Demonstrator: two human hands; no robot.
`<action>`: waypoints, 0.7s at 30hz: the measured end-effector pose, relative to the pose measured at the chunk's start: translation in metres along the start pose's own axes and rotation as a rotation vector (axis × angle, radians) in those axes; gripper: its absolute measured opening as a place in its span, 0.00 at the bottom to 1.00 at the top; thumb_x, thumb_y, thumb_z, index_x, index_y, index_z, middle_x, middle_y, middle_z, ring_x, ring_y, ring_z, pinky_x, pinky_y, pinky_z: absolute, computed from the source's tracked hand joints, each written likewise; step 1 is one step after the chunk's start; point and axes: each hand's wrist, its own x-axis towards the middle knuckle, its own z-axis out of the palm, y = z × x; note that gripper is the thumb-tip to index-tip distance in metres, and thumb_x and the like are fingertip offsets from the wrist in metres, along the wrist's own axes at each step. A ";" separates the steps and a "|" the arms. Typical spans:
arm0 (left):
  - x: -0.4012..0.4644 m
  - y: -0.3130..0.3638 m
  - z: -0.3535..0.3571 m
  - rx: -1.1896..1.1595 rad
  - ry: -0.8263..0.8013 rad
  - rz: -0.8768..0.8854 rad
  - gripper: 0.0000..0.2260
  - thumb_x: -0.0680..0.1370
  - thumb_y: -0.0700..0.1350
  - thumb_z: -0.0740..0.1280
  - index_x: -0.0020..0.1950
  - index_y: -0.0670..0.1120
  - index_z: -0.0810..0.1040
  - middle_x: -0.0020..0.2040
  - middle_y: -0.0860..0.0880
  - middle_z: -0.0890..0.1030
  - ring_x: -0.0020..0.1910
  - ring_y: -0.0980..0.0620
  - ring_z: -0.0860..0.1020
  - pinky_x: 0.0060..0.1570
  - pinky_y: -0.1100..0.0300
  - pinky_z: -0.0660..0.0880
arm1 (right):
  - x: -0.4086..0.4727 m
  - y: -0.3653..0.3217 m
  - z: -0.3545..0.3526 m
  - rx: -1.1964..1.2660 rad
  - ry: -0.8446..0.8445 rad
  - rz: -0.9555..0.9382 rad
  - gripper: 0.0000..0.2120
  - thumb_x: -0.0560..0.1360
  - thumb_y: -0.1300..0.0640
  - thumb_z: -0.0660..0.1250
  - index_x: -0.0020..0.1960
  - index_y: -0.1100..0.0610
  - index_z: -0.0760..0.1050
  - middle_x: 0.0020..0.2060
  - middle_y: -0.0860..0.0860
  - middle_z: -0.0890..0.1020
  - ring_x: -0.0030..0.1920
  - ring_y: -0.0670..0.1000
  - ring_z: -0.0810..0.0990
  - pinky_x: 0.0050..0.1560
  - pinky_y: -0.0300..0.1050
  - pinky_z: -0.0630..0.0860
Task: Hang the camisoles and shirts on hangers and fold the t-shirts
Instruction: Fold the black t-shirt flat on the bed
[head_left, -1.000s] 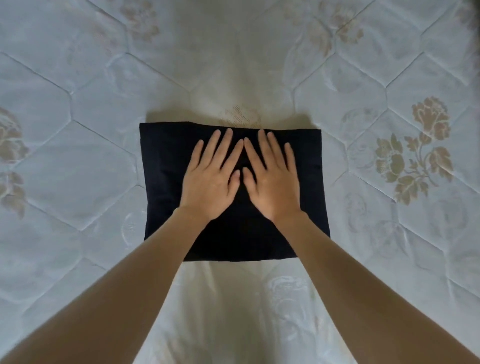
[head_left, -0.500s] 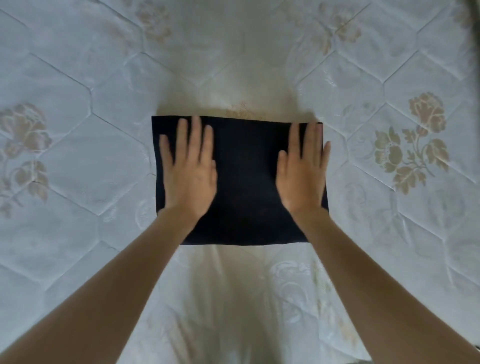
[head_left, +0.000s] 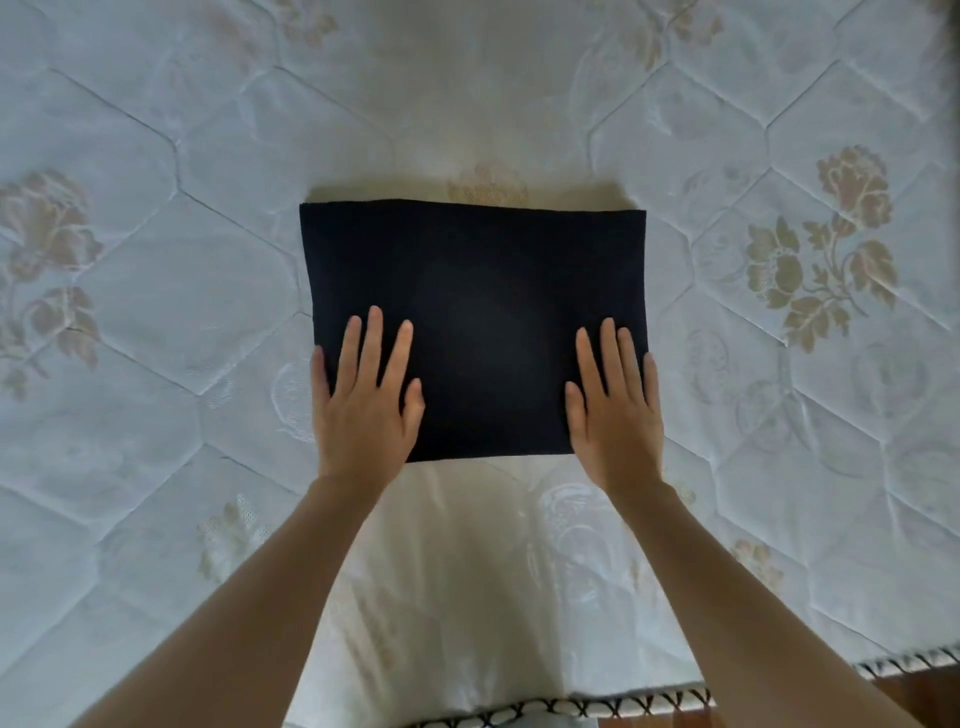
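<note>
A quilted mattress (head_left: 156, 312) is seen from above, pale blue-white and stitched in hexagons. A faded tan flower motif (head_left: 47, 228) is woven in at 9 o'clock.

At the middle of the view a folded black t-shirt (head_left: 478, 291) lies flat on the mattress as a neat rectangle. Its long axis runs from 9 o'clock to 3 o'clock, and its top edge sits slightly lower on the right-hand side. No neckline or sleeve can be made out, so which way the garment faces cannot be told.

The left hand (head_left: 363, 410) is laid palm down on the t-shirt's corner at 7 o'clock, fingers straight and slightly spread, pointing to 12 o'clock; its little finger lies at the cloth's left edge, and the heel of the hand covers the corner itself. Nothing is gripped by it.

The right hand (head_left: 615, 415) is laid the same way on the corner at 5 o'clock, fingers straight and close together, its outer edge at the cloth's right edge. Nothing is gripped by it either. The two hands are well apart, with bare black cloth between them.

A clearer gold-brown flower motif (head_left: 815, 249) is seen at 3 o'clock. At 5 o'clock the mattress's piped border (head_left: 597, 706) is seen, and a strip of reddish-brown floor (head_left: 924, 696) past it.
</note>
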 end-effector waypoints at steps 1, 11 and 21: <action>-0.001 -0.005 -0.001 -0.019 -0.005 -0.012 0.25 0.83 0.52 0.49 0.79 0.47 0.57 0.79 0.43 0.58 0.78 0.41 0.55 0.74 0.41 0.56 | 0.000 0.003 -0.002 -0.002 -0.005 -0.008 0.26 0.84 0.48 0.46 0.80 0.55 0.54 0.78 0.57 0.59 0.78 0.57 0.57 0.77 0.56 0.55; 0.030 -0.030 -0.053 -0.700 0.098 -0.533 0.29 0.78 0.48 0.68 0.76 0.43 0.62 0.68 0.44 0.71 0.65 0.45 0.72 0.62 0.55 0.69 | 0.022 0.000 -0.035 0.555 0.118 0.367 0.27 0.80 0.54 0.63 0.76 0.60 0.62 0.71 0.58 0.69 0.70 0.58 0.68 0.66 0.51 0.70; 0.073 -0.054 -0.079 -1.094 -0.262 -0.851 0.18 0.72 0.56 0.74 0.56 0.48 0.77 0.55 0.49 0.79 0.55 0.47 0.77 0.58 0.54 0.73 | 0.082 0.015 -0.068 0.733 -0.284 0.698 0.24 0.73 0.39 0.69 0.60 0.55 0.74 0.52 0.50 0.80 0.52 0.52 0.77 0.52 0.49 0.75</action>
